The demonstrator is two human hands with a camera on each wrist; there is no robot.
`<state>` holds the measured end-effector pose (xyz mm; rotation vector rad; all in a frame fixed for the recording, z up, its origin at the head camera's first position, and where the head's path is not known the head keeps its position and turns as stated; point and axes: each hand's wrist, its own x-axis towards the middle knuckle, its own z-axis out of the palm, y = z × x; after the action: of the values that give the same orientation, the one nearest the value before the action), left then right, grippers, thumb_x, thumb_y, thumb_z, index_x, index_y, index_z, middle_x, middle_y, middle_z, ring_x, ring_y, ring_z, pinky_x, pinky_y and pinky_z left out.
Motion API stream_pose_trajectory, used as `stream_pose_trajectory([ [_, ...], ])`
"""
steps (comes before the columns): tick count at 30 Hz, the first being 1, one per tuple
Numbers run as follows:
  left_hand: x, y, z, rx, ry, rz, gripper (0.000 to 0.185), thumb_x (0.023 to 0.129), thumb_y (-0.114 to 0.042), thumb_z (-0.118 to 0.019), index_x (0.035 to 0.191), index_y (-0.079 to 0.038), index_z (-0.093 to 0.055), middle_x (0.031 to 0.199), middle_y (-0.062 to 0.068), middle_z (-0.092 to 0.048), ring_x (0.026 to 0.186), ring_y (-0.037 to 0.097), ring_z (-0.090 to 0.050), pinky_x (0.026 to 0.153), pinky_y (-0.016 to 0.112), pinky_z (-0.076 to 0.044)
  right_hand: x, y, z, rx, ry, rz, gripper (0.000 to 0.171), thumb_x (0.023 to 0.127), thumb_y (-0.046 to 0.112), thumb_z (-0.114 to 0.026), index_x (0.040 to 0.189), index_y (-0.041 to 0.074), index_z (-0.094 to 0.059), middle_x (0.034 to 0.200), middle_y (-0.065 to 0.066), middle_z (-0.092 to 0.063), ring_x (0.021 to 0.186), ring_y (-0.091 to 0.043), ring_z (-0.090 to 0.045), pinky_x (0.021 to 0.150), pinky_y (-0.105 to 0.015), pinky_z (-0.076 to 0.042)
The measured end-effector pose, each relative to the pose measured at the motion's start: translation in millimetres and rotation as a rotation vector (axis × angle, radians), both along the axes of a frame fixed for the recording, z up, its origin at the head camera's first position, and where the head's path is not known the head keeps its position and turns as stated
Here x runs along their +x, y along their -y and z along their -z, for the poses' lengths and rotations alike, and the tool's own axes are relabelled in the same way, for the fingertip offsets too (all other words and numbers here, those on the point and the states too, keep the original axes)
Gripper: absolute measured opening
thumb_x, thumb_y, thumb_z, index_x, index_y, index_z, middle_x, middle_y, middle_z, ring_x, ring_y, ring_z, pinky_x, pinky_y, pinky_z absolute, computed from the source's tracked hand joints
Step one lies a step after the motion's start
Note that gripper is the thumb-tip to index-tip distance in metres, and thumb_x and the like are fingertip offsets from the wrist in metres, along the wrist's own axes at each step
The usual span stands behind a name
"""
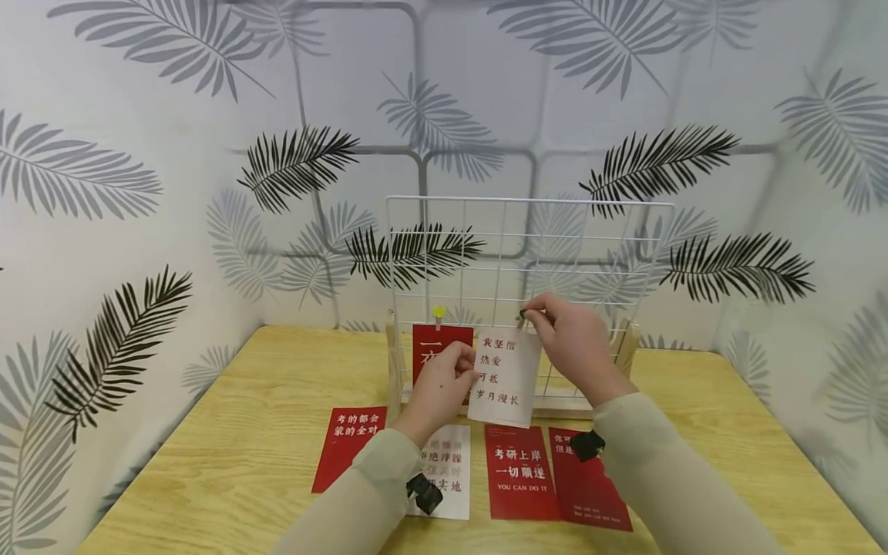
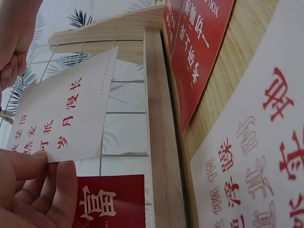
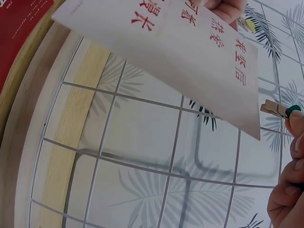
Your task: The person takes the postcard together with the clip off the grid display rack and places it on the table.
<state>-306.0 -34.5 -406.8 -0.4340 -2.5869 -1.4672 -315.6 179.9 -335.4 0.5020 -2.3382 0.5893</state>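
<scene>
My left hand (image 1: pixel 442 385) pinches the left edge of a white card (image 1: pixel 505 378) with red characters, held up in front of a white wire grid (image 1: pixel 502 239). In my right hand (image 1: pixel 572 339) is a small wooden clothespin (image 3: pixel 274 108) with a dark green top, pinched between thumb and finger. The clothespin sits just beyond the card's top edge in the right wrist view, apart from it. Beside the white card, a red card (image 1: pixel 426 339) hangs on the grid from a clip with a yellow top (image 1: pixel 439 312), partly hidden by my left hand.
The grid stands in a wooden base (image 2: pixel 164 142) on the wooden table (image 1: pixel 208 462). In front lie a red card (image 1: pixel 347 455) at left, a white card (image 1: pixel 454 493) partly under my left forearm, and two overlapping red cards (image 1: pixel 516 462) at right. A leaf-patterned wall (image 1: pixel 444 116) rises behind.
</scene>
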Motion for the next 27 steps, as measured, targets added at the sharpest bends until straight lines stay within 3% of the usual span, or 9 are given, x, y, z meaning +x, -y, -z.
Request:
stream_pose_trajectory([
  [6, 5.6, 4, -4.4, 0.001, -0.015, 0.020, 0.017, 0.100, -0.015, -0.066, 0.116, -0.017, -0.061, 0.097, -0.006, -0.061, 0.087, 0.015, -0.058, 0.074, 0.028, -0.053, 7.5, -8, -3.0, -0.016, 0.030, -0.010, 0.013, 0.100, 0.020, -0.066, 0.105, 0.012, -0.074, 0.087, -0.004, -0.074, 0.057, -0.014, -0.052, 0.055, -0.033, -0.042],
  [12, 8.3, 10, -6.3, 0.006, -0.015, 0.029, 0.014, 0.100, -0.016, -0.066, 0.113, -0.019, -0.061, 0.095, -0.006, -0.062, 0.085, 0.014, -0.060, 0.070, 0.027, -0.054, 17.3, -15, -6.9, -0.010, 0.073, 0.021, 0.015, 0.101, 0.023, -0.065, 0.109, 0.015, -0.075, 0.074, 0.001, -0.067, 0.051, -0.013, -0.044, 0.047, -0.032, -0.036],
  [17, 11.7, 16, -9.0, 0.001, -0.021, 0.018, 0.014, 0.100, -0.015, -0.065, 0.112, -0.020, -0.061, 0.094, -0.006, -0.061, 0.085, 0.014, -0.059, 0.070, 0.028, -0.053, 21.8, -19, -7.9, 0.025, 0.045, 0.053, 0.013, 0.100, 0.023, -0.067, 0.107, 0.017, -0.075, 0.064, 0.005, -0.059, 0.046, -0.012, -0.038, 0.042, -0.031, -0.031],
  [27, 19.2, 23, -15.7, 0.012, -0.023, 0.049, 0.014, 0.100, -0.014, -0.065, 0.112, -0.018, -0.061, 0.093, -0.005, -0.062, 0.082, 0.015, -0.060, 0.068, 0.030, -0.055, 30.9, -28, -8.4, -0.018, 0.075, 0.002, 0.017, 0.102, 0.019, -0.064, 0.113, 0.012, -0.074, 0.057, 0.006, -0.049, 0.042, -0.011, -0.034, 0.043, -0.031, -0.032],
])
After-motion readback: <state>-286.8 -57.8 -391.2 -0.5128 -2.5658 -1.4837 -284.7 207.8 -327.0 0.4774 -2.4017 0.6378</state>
